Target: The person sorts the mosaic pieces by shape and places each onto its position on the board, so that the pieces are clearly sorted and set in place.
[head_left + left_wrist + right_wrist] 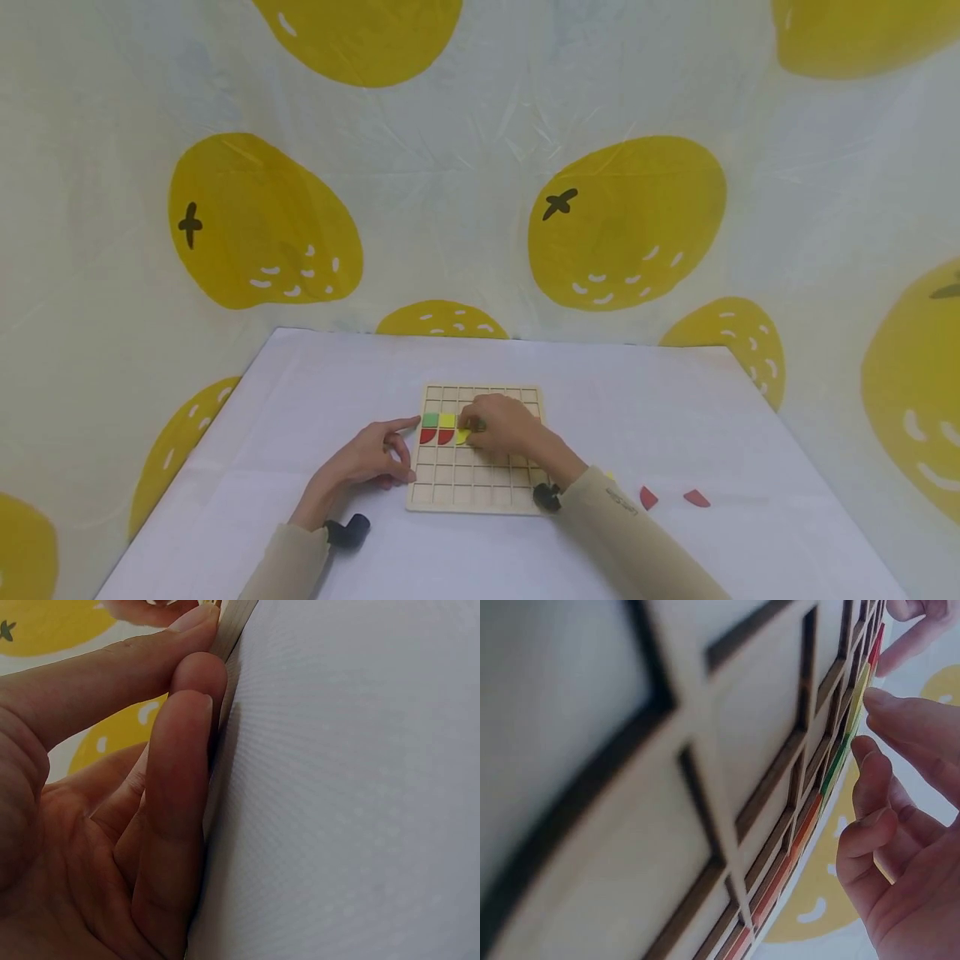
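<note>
A wooden grid board (pixel 442 496) lies on the white table. My left hand (pixel 365 454) is at its left side, with the index finger straight to the edge and the thumb lower along it. In the left wrist view, the other fingers are bent by the board's edge (pixel 238 626). Over the middle row, my right hand (pixel 502 423) touches a yellow quarter-circle piece (pixel 462 437) with its fingertips. Beside that lie a green square (pixel 431 420), a yellow square (pixel 447 421) and two red quarter-circles (pixel 446 437). The right hand partly hides a green piece (pixel 838 761).
Right of the board lie two loose red pieces, one red quarter-circle (pixel 648 497) and another red piece (pixel 697 498). A yellow piece (pixel 611 476) peeks out behind the right sleeve (pixel 622 521). Behind the table (pixel 337 375) hangs a fruit-print cloth (pixel 450 208).
</note>
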A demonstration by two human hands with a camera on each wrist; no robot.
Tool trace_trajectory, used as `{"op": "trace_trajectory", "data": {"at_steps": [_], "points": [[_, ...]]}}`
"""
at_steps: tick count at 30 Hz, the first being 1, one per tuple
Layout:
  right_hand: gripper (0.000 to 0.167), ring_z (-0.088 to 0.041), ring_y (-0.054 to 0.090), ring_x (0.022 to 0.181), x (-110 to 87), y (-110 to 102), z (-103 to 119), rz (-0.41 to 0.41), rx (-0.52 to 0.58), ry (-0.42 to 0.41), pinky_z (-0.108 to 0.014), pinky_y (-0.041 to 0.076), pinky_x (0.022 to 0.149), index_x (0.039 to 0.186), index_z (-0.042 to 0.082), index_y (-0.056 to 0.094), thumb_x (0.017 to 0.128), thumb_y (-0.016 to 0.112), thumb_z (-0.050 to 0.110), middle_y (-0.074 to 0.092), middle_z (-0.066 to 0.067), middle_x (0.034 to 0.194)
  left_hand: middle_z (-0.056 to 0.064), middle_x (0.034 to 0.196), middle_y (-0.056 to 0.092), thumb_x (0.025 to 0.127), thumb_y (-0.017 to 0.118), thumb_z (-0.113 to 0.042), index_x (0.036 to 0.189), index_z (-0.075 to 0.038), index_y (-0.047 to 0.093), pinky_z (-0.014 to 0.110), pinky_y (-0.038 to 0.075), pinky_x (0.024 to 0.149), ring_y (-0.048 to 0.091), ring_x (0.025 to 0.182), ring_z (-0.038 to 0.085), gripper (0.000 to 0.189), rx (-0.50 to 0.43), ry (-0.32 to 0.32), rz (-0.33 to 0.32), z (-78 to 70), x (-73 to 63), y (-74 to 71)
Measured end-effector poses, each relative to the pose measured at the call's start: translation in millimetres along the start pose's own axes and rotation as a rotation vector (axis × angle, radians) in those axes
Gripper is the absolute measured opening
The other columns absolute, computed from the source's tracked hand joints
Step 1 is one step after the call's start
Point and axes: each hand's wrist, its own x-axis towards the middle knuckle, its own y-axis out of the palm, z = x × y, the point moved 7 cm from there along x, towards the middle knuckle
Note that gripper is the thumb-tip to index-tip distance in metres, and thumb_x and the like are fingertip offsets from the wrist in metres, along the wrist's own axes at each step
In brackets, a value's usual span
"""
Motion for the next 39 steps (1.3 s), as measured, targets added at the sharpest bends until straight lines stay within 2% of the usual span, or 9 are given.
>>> {"op": "trace_trajectory", "data": {"at_steps": [5, 11, 14, 22, 31, 34, 39], "points": [[0.018, -0.008, 0.057, 0.082, -6.9, -3.7, -11.9, -0.027, 0.073, 0.02, -0.028, 0.05, 0.076, 0.107, 0.024, 0.078, 0.09, 0.074, 0.021, 0.068, 0.011, 0.093, 0.003, 0.083, 0.067, 0.075, 0.091, -0.016, 0.156, -0.016, 0.046, 0.03, 0.052, 0.057, 0.062, 0.064, 0.018, 0.093, 0.008, -0.005, -0.008, 0.0, -0.6, -0.2], [0.015, -0.006, 0.056, 0.082, -21.4, -13.5, -23.9, -0.085, 0.07, 0.001, -0.028, 0.049, 0.076, 0.105, 0.023, 0.078, 0.091, 0.077, 0.025, 0.07, 0.011, 0.095, 0.003, 0.083, 0.067, 0.075, 0.091, -0.016, 0.156, -0.016, 0.046, 0.03, 0.053, 0.057, 0.063, 0.063, 0.018, 0.093, 0.005, -0.002, -0.01, 0.3, -1.2, -0.1], [0.014, -0.006, 0.056, 0.081, -31.8, -18.4, -31.2, -0.103, 0.09, 0.009, -0.027, 0.049, 0.076, 0.105, 0.022, 0.078, 0.091, 0.077, 0.025, 0.069, 0.012, 0.092, 0.003, 0.084, 0.067, 0.075, 0.091, -0.016, 0.156, -0.015, 0.046, 0.03, 0.053, 0.056, 0.063, 0.063, 0.018, 0.093, 0.001, -0.003, -0.011, 0.9, -1.3, 0.2], [0.015, -0.007, 0.054, 0.077, -63.2, -32.8, -54.2, -0.122, 0.144, 0.098, -0.025, 0.047, 0.071, 0.105, 0.022, 0.077, 0.091, 0.078, 0.024, 0.066, 0.013, 0.09, 0.003, 0.084, 0.067, 0.075, 0.091, -0.016, 0.156, -0.015, 0.046, 0.03, 0.053, 0.057, 0.063, 0.064, 0.017, 0.093, 0.004, -0.007, -0.014, -1.2, -2.4, 0.1], [0.014, -0.003, 0.051, 0.07, -98.3, -45.4, -85.1, -0.173, 0.112, 0.086, -0.021, 0.046, 0.065, 0.105, 0.019, 0.077, 0.091, 0.077, 0.021, 0.067, 0.012, 0.089, 0.003, 0.085, 0.067, 0.075, 0.091, -0.016, 0.156, -0.014, 0.046, 0.03, 0.053, 0.056, 0.062, 0.064, 0.017, 0.094, 0.003, 0.018, -0.003, -1.3, -1.4, -0.1], [0.013, -0.004, 0.052, 0.07, -108.5, -45.3, -96.6, -0.171, 0.118, 0.122, -0.022, 0.046, 0.065, 0.104, 0.019, 0.076, 0.091, 0.077, 0.02, 0.067, 0.012, 0.088, 0.003, 0.085, 0.067, 0.075, 0.091, -0.016, 0.157, -0.013, 0.045, 0.03, 0.053, 0.056, 0.062, 0.063, 0.017, 0.094, 0.001, 0.016, -0.002, -1.0, -2.0, 0.1], [0.015, -0.01, 0.054, 0.074, -124.7, -47.5, -112.8, -0.16, 0.153, 0.236, -0.023, 0.047, 0.065, 0.106, 0.018, 0.077, 0.092, 0.077, 0.021, 0.067, 0.01, 0.09, 0.004, 0.085, 0.067, 0.075, 0.091, -0.015, 0.156, -0.012, 0.045, 0.03, 0.053, 0.056, 0.062, 0.063, 0.017, 0.094, -0.007, 0.02, -0.001, -2.6, -3.3, -0.1]]}}
